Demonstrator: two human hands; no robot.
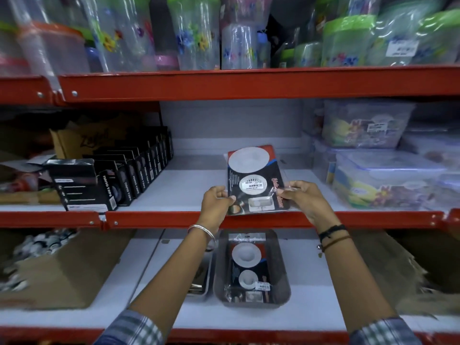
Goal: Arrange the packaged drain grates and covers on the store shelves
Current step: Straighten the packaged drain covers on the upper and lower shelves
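Observation:
A flat drain cover pack (pixel 251 174), dark card with two round white discs and a price sticker, lies tilted over the front of the middle shelf (pixel 189 188). My left hand (pixel 216 200) pinches its lower left edge. My right hand (pixel 302 197) grips its right edge. On the shelf below, a second similar pack (pixel 249 265) rests inside a grey metal tray (pixel 283 277).
A row of black boxes (pixel 129 175) fills the middle shelf's left part, with a cardboard box behind. Clear plastic containers (pixel 383 175) are stacked at the right. Wrapped bottles and jars (pixel 194 33) crowd the top shelf. Cardboard boxes (pixel 54 272) sit on the lower shelf.

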